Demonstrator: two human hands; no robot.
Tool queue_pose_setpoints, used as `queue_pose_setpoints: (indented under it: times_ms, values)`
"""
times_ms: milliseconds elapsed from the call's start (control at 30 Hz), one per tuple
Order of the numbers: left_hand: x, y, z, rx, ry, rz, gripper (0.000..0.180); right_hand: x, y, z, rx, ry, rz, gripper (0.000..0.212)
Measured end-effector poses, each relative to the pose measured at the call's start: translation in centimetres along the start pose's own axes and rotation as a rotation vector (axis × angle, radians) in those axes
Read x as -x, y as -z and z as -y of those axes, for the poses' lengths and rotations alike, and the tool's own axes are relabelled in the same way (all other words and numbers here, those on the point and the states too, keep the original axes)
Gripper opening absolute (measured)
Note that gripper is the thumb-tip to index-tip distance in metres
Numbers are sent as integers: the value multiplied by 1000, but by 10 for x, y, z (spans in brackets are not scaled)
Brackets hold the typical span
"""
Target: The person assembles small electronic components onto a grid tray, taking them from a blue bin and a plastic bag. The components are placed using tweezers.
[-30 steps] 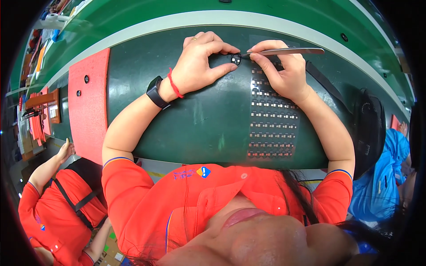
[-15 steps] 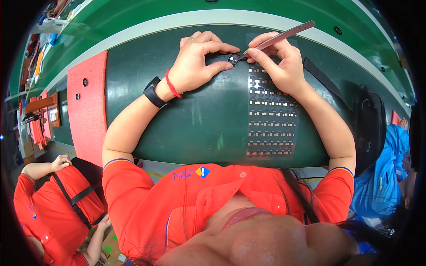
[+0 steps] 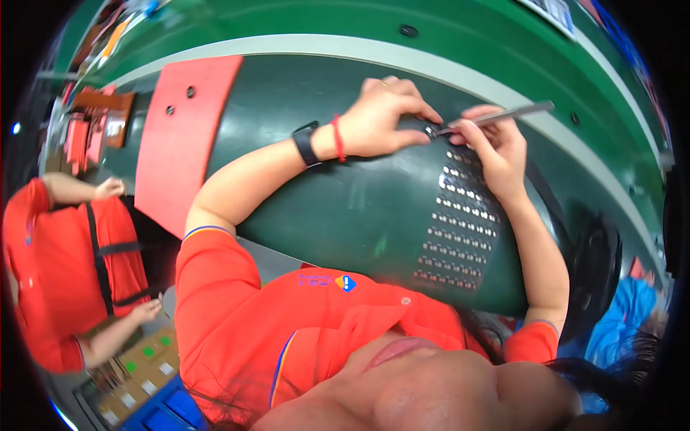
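My left hand (image 3: 384,121) is closed at the fingertips, with thumb and forefinger gripping a small round black part (image 3: 431,131) at its edges. Pinched in my right hand (image 3: 497,154) is a pair of metal tweezers (image 3: 528,111), slanting up and to the right. Their tip points at the black part; whether it touches is too small to tell. Below my right hand, a clear sheet (image 3: 453,241) lies on the dark green table (image 3: 330,208), carrying rows of small light and dark pieces.
To the left, a pink foam mat (image 3: 176,151) bears two small black parts (image 3: 190,92). A black strap (image 3: 544,188) and a black bag (image 3: 593,266) are beside my right arm. Another person in a red shirt (image 3: 61,251) is at the far left. Cardboard boxes (image 3: 144,366) stand below.
The view has turned and shifted, so the table and both hands appear further right and lower. Both hands keep their holds on the black part and the tweezers.
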State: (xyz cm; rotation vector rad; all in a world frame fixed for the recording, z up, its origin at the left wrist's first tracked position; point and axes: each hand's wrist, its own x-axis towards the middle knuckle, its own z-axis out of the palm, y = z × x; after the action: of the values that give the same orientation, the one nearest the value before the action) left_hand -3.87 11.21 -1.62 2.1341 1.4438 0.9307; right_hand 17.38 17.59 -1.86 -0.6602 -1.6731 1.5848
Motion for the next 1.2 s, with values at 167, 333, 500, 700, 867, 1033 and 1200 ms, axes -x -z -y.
queue_pose_setpoints:
  times_ms: [167, 333, 500, 700, 867, 1033, 1200]
  values:
    - [-16, 34, 22, 58, 114, -174, 27, -5, 10, 4, -88, -52, -79, 19]
    - [-21, 77, 109, -640, 209, -509, 27, -4, -1, 4, -110, -15, -9, 20]
    - [-14, 86, 104, -674, 223, -561, 28, 0, -1, 4, -58, -19, -20, 20]
    - [35, 112, 79, -718, 355, -508, 29, -2, 2, 5, -29, -20, -8, 21]
    - [22, 112, 121, -451, 450, -590, 29, -5, 4, 3, 0, 7, 11, 21]
    - [-7, 92, 143, -759, 489, -607, 35, -4, 0, 6, -30, -20, -27, 21]
    - [-38, 68, 115, -765, 259, -580, 44, -3, 1, -1, -94, 17, -31, 20]
